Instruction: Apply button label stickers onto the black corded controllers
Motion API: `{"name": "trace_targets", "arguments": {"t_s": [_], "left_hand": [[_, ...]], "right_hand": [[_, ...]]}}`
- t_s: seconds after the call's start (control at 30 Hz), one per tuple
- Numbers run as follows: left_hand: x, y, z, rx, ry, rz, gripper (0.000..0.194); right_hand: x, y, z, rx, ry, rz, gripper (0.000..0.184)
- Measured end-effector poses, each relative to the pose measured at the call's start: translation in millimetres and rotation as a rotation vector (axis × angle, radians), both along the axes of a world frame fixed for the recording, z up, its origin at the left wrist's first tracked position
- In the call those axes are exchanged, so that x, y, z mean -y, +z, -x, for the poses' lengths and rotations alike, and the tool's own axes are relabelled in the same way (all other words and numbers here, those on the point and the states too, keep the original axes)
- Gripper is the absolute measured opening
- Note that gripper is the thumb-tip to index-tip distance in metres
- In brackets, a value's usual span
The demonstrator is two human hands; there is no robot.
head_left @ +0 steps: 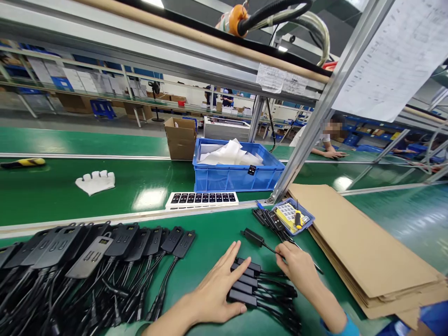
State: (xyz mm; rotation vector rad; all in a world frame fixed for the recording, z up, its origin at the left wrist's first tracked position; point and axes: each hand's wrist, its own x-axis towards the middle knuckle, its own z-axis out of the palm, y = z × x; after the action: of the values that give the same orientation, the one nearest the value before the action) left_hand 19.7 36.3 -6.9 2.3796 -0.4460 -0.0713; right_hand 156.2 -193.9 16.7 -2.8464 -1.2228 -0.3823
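Note:
My left hand [221,285] lies with fingers spread over a short row of black cabled modules [242,297], touching their tops. Beyond its fingertips, a single black module [252,236] lies apart on the green bench, its tail running toward me. My right hand [299,265] is closed in a pinch on that module's cable, near the box. Black leads [280,305] from the row trail off to the right under my right wrist. At left, a large pile of flat black controllers [121,240] with cables covers the bench.
A sheet of black labels [202,198] lies before a blue crate [238,178] of white sheets. Right of it are a small blue tray [294,217], stacked cardboard [371,247] and a metal post [329,93]. A white glove [95,182] lies behind. A person's hand [334,153] rests farther back.

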Motion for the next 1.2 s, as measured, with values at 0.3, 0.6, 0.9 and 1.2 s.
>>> {"name": "trace_targets", "arguments": {"t_s": [0.3, 0.6, 0.9, 1.2], "left_hand": [[1, 0.0, 1, -0.003, 0.015, -0.031, 0.104], [0, -4.2, 1, 0.01, 0.031, -0.005, 0.112], [2, -8.3, 7, 0.006, -0.062, 0.165, 0.108], [-7, -8.0, 1, 0.083, 0.275, 0.028, 0.074]], "right_hand": [[20, -10.2, 10, -0.086, 0.297, -0.18, 0.016], [-6, 13.5, 31, -0.742, 0.218, -0.214, 0.068], [-50, -19.9, 87, -0.641, 0.109, -0.228, 0.107], [43, 25.2, 63, -1.64, -0.103, -1.618, 0.062]]}}
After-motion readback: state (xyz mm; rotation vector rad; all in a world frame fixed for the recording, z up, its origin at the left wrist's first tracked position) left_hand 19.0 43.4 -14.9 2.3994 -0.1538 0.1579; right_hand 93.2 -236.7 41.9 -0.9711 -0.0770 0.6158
